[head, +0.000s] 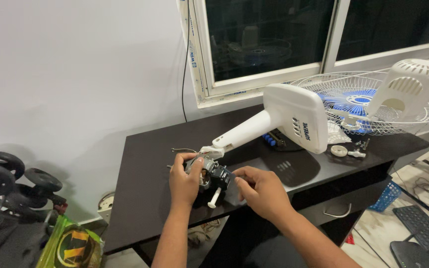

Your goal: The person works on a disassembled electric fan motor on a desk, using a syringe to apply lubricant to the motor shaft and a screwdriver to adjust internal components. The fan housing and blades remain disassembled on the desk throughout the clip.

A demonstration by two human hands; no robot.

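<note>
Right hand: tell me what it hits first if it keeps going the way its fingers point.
The right hand points left toward the dark fan motor, which its fingers nearly touch or already touch. That motor comes first; the left hand grips its far side.

A dark desk (140,198) stands against a white wall (75,64) below a window (269,34). On its far right lie a wire fan guard (323,87) with blue blades (346,101) and a white vented cover (413,82). A keyboard (420,226) lies on the floor, with dumbbells (6,168) at left.
</note>
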